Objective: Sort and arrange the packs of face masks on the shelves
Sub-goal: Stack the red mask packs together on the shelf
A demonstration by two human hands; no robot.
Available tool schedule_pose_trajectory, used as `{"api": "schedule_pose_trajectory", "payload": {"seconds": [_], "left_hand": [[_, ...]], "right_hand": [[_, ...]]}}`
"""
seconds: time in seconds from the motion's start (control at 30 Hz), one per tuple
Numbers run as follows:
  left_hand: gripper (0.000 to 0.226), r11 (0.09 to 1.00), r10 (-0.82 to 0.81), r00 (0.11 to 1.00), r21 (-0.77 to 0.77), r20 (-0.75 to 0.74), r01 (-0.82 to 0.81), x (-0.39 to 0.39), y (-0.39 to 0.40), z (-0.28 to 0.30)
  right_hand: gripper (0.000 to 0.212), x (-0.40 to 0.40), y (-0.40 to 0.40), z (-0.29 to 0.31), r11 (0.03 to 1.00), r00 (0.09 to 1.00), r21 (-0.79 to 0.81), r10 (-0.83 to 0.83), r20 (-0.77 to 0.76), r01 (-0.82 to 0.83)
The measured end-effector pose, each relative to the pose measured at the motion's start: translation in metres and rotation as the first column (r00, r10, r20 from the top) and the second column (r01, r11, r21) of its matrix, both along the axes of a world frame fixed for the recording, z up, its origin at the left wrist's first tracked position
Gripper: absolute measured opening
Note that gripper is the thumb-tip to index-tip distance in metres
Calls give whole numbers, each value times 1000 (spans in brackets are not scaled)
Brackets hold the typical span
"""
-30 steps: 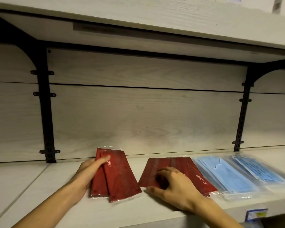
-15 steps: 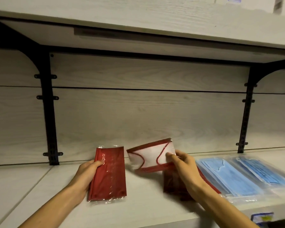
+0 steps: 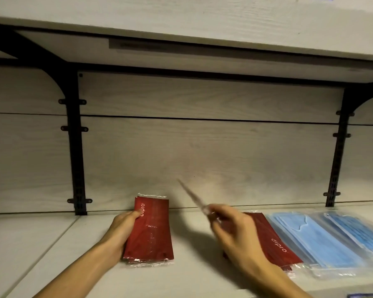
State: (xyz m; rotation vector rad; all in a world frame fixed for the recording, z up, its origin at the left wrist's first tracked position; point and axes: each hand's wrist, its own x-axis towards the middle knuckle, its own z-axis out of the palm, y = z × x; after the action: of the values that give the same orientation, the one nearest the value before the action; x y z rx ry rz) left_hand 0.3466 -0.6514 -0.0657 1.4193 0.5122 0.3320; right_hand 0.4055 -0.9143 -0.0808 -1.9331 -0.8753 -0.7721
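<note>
Head view, looking down onto a pale wood-grain shelf (image 3: 78, 261) backed by a matching wall panel (image 3: 202, 151), with a second shelf board (image 3: 181, 16) overhead carried on black metal brackets (image 3: 77, 147) at left and right. Two clear-wrapped packs of blue face masks (image 3: 310, 239) lie flat at the right end of the shelf, side by side and overlapping at their edges. Just left of them, touching the nearer blue pack, a stack of red mask packs (image 3: 274, 239) lies at an angle, white lettering facing up. Well apart from that stack, toward the middle of the shelf, a second stack of red packs (image 3: 151, 229) lies nearly square to the back panel, its far end close to the wall. The person's left hand (image 3: 121, 229) rests against this stack's left edge, fingers curled along the side and a fingertip on the top pack. The right hand (image 3: 235, 231) is raised above the shelf between the two red stacks, fingers pinching one thin pack (image 3: 192, 196) that is seen edge-on and motion-blurred, tilted up and to the left; its colour cannot be made out.
</note>
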Motion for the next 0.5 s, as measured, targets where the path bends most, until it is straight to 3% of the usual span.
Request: {"api": "schedule_pose_trajectory", "payload": {"seconds": [0.07, 0.13, 0.37, 0.43, 0.5], "left_hand": [[27, 1000, -16, 1000, -4, 6, 16, 0, -2, 0], [25, 999, -38, 999, 1, 16, 38, 0, -2, 1], [32, 951, -302, 953, 90, 40, 297, -3, -7, -3], [33, 948, -303, 952, 117, 41, 296, -3, -8, -3], [32, 959, -273, 960, 98, 61, 267, -3, -6, -3]], "right_hand": [[33, -9, 12, -2, 937, 991, -345, 86, 105, -45], [34, -10, 17, -5, 853, 984, -507, 170, 47, -124], [31, -17, 28, 1, 809, 949, -557, 297, 110, -188], [42, -20, 33, 2, 808, 952, -558, 291, 94, -192], [68, -21, 31, 3, 820, 968, -526, 252, -20, -224]]}}
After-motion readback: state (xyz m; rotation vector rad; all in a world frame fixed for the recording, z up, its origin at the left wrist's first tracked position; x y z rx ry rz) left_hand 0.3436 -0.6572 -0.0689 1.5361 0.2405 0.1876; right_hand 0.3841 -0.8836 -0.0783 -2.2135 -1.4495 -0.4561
